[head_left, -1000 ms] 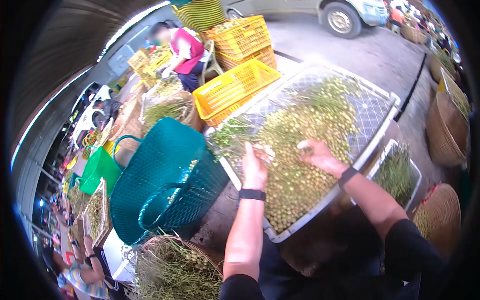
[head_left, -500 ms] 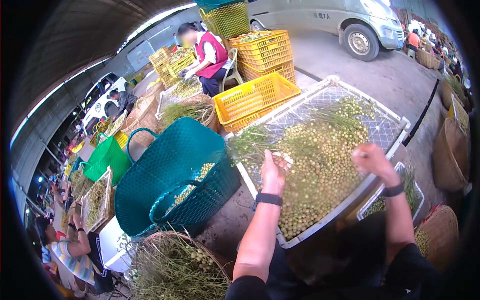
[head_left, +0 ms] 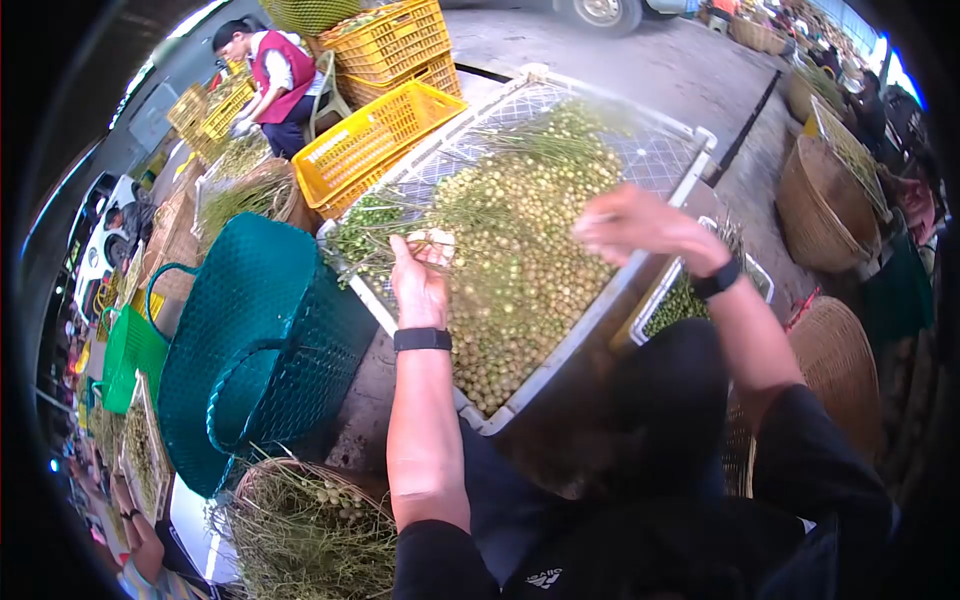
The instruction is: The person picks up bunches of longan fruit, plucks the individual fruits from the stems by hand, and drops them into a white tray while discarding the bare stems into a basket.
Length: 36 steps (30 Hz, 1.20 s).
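Observation:
A white mesh tray (head_left: 680, 180) in front of me holds a heap of small round yellow-green fruits (head_left: 520, 270), with thin green stems across its far part. At the tray's left side, my left hand (head_left: 420, 275) is closed on a bunch of fruit stems (head_left: 385, 230). There is something pale at its fingertips. My right hand (head_left: 635, 225) hovers over the right part of the heap, its fingers smeared by motion. Each wrist wears a dark band.
Left of the tray stands a teal woven basket (head_left: 250, 310). Nearer me is a basket of stripped stems (head_left: 310, 530). Yellow crates (head_left: 380, 140) stand behind, beside a seated person (head_left: 280, 80) in a red vest. A smaller tray (head_left: 660, 300) and wicker baskets (head_left: 825, 200) lie to the right.
My view has turned right and down, so the tray and baskets appear farther left and higher. Both hands stay over the tray; the left keeps its stems.

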Available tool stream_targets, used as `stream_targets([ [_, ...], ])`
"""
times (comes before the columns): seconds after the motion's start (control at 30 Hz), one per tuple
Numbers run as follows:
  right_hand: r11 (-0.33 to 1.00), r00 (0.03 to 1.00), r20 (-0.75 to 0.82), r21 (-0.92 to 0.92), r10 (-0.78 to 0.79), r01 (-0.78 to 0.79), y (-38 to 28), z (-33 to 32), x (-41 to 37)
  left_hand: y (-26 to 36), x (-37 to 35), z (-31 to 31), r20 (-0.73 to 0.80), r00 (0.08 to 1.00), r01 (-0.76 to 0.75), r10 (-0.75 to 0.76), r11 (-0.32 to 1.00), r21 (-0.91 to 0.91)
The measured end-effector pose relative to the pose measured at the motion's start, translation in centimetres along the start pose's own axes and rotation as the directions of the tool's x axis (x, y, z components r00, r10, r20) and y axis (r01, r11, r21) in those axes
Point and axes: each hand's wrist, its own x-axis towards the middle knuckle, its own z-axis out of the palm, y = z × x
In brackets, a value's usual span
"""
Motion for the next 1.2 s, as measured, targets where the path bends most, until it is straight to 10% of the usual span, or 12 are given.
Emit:
stream_targets([
  [0.23, 0.963, 0.993, -0.118, 0.271, 0.031, 0.002, 5.5, 8.4, 7.8, 0.0, -0.7, 0.5, 0.022, 1.000, -0.014, 0.013, 0.999, 0.038],
  [0.4, 0.904, 0.987, 0.138, 0.428, -0.077, 0.011, 4.3, 8.1, 6.9, 0.4, -0.1, 0.2, 0.012, 0.999, 0.033, -0.034, 0.999, 0.011],
  [0.7, 0.930, 0.995, 0.091, 0.361, 0.029, -0.060, 4.7, 7.4, 6.7, 0.0, 1.1, -0.4, -0.036, 0.999, 0.000, 0.001, 0.999, 0.050],
  [1.0, 0.673, 0.990, 0.134, 0.729, 0.040, -0.126, 6.3, 7.4, 6.4, 2.4, 1.5, -1.3, -0.128, 0.992, -0.001, -0.002, 1.000, -0.021],
  [1.1, 0.783, 0.978, 0.208, 0.608, -0.001, -0.129, 6.7, 8.2, 7.0, 2.5, 1.8, -2.1, -0.014, 0.987, 0.156, -0.162, 0.966, -0.205],
  [1.2, 0.869, 0.978, 0.209, 0.481, 0.011, -0.113, 6.3, 9.0, 7.1, 1.9, 0.6, -1.1, -0.054, 0.996, 0.069, -0.070, 0.997, -0.020],
])
